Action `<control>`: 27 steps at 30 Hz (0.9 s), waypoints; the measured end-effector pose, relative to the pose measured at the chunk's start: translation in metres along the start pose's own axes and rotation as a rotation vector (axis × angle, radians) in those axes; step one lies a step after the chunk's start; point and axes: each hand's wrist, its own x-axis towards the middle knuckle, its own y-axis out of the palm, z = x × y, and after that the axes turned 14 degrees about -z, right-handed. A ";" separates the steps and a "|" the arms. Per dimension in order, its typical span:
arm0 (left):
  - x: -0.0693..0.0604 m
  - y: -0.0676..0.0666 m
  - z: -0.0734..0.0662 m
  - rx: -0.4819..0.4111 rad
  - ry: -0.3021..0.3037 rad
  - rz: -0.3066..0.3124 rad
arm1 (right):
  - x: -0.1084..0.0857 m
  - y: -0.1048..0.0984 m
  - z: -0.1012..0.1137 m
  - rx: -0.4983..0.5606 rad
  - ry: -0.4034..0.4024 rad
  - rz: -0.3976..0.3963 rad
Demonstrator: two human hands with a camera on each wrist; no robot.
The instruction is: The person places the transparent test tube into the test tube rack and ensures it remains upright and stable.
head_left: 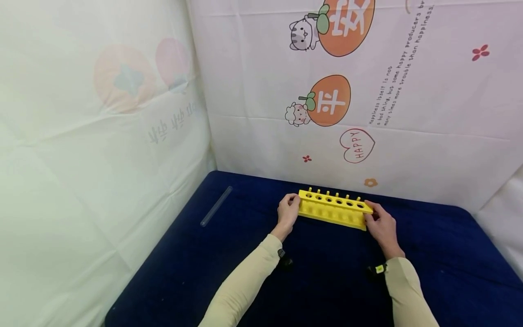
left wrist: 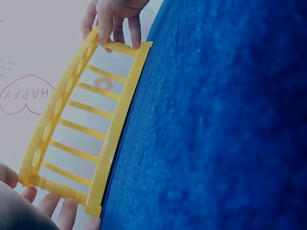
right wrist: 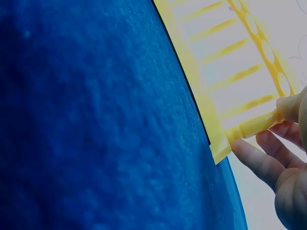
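A yellow rack (head_left: 333, 214) with a row of round holes and several pegs stands near the back of the dark blue table. My left hand (head_left: 288, 212) grips its left end post, thumb near the top bar. At the other end my right hand (head_left: 382, 227) holds the right post between thumb and fingers. The left wrist view shows the rack (left wrist: 108, 143) side-on, its base at the blue cloth, with both hands on its ends. In the right wrist view, fingers (right wrist: 261, 160) touch the end post of the rack (right wrist: 204, 91).
A clear tube (head_left: 216, 206) lies on the left part of the blue table (head_left: 196, 272). White printed cloth (head_left: 261, 91) hangs behind the table and along its left side.
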 end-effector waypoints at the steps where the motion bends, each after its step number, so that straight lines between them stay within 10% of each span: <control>1: 0.000 -0.001 0.000 0.002 -0.004 0.002 | 0.000 0.000 0.001 0.002 -0.002 -0.001; 27: 0.003 -0.018 0.003 0.001 0.012 -0.011 | -0.006 0.015 0.014 0.010 -0.011 -0.043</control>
